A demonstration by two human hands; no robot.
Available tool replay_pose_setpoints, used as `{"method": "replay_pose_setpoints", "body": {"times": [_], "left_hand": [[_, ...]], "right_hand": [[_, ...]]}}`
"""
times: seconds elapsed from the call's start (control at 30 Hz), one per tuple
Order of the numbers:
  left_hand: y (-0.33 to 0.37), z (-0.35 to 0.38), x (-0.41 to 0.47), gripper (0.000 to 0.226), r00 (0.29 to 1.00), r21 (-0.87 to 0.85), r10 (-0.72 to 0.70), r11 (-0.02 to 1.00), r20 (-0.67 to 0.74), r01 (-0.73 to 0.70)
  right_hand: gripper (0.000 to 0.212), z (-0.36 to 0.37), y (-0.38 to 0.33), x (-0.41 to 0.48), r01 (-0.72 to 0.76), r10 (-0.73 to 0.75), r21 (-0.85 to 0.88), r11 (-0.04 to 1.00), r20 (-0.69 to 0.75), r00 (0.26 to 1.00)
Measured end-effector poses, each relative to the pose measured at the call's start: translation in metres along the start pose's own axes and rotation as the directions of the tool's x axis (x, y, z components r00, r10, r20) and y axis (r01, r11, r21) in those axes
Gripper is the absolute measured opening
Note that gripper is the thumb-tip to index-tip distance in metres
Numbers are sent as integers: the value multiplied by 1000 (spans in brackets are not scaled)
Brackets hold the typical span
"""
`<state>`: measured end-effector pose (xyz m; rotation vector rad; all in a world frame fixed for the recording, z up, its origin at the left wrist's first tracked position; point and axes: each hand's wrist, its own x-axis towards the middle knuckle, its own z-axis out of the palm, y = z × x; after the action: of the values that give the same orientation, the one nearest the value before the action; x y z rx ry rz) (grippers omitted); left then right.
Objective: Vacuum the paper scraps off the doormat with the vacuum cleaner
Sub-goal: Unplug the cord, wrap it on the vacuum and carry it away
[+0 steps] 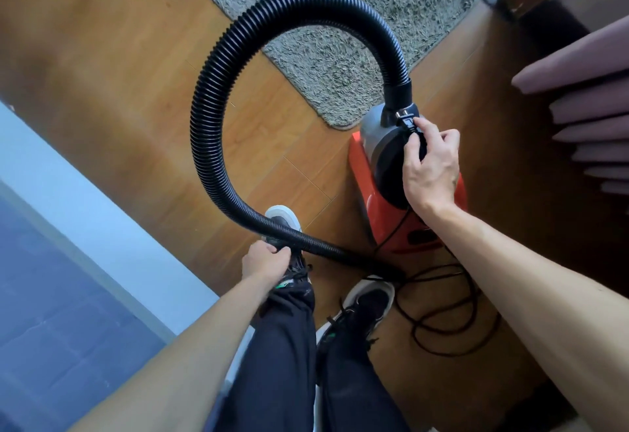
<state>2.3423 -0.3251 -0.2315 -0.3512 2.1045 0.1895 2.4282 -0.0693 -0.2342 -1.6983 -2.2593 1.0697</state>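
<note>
The red and grey vacuum [362, 172] stands on the wood floor [119, 57], just beside the near corner of the grey shaggy mat [340, 23]. The black ribbed hose [218, 67] comes out of the top of the vacuum, bends in a big loop over the mat and comes back down to the person's feet.

The left hand [265, 259] grips the hose low down, with its fingers curled round it, right over the left shoe [284, 217]. Past this hand the hose runs to the right and ends near the cord [452, 312], which lies in loose loops on the floor.

The right hand [432, 166] is on top of the vacuum. Its fingers [413, 145] pinch the black plug [406, 121] by the hose joint.

There are dark shapes [422, 237] low on the red body, too blurred to read
</note>
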Motion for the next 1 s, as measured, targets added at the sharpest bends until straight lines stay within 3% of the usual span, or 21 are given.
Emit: {"method": "replay_pose_setpoints", "body": {"times": [0.1, 0.17, 0.4, 0.57, 0.87, 1.0], "left_hand": [[-11, -22, 17, 57, 982, -202, -173, 967, -81, 153], [-14, -33, 29, 70, 981, -301, -171, 944, -86, 139], [2, -41, 43, 42, 997, -462, 4, 886, -80, -40], [7, -39, 42, 26, 991, -485, 95, 865, -98, -131], [19, -41, 37, 24, 979, -483, 175, 852, -102, -203], [30, -44, 26, 28, 966, -473, 224, 842, -132, -260]], "right_hand": [[41, 1, 5, -4, 46, -44, -84, 995, 20, 999], [43, 0, 6, -4, 58, -53, -111, 992, 44, 998], [49, -7, 9, -4, 103, -86, -156, 982, 113, 990], [52, -17, 13, -2, 79, -54, -130, 988, 190, 980], [64, -25, 19, -10, -8, -2, 36, 999, 254, 967], [52, -18, 20, -23, -58, 40, 100, 993, 167, 985]]}}
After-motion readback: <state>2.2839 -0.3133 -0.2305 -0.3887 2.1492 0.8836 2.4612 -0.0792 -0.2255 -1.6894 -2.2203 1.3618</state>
